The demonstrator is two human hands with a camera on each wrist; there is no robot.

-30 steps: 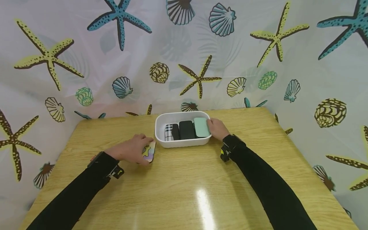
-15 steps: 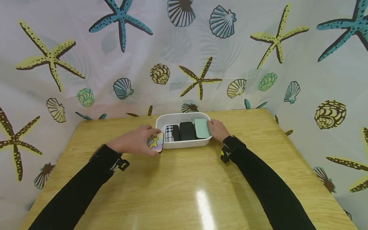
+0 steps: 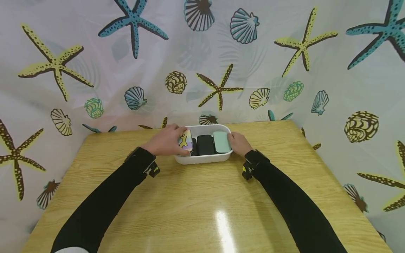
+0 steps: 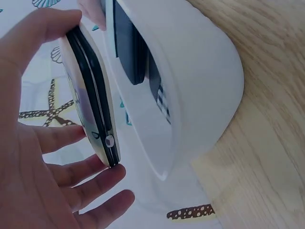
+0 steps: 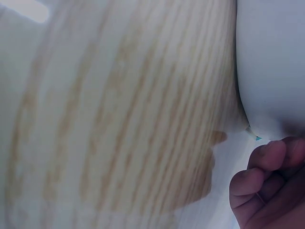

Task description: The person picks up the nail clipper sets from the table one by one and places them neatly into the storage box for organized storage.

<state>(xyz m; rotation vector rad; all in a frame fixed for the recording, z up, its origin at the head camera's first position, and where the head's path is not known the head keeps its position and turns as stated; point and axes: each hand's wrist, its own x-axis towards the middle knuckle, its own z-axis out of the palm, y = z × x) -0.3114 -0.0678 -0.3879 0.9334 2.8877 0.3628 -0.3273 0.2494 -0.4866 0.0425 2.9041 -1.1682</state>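
Observation:
A small compact case (image 3: 185,141) with a yellow giraffe on a pastel lid is pinched by its edges between my left thumb and fingers. My left hand (image 3: 166,140) holds it over the left end of a white bin (image 3: 204,160). In the left wrist view the compact case (image 4: 95,95) is closed, with black edges and a small clasp, apart from the bin's wall. My right hand (image 3: 240,144) grips the bin's right end, fingers curled at its wall. Inside lie a mint-green case (image 3: 222,142), a black case (image 3: 205,144) and a plaid-and-black case (image 4: 161,98), partly covered in the head view.
The bin stands near the back of a wooden table (image 3: 190,200). Behind it hangs a white curtain (image 3: 152,59) with starfish and shells. Glare (image 3: 224,228) lies on the table's front part.
My left hand has lifted the giraffe compact case from the table left of the bin and carried it right and away from me, over the bin's left end. The right hand stays put.

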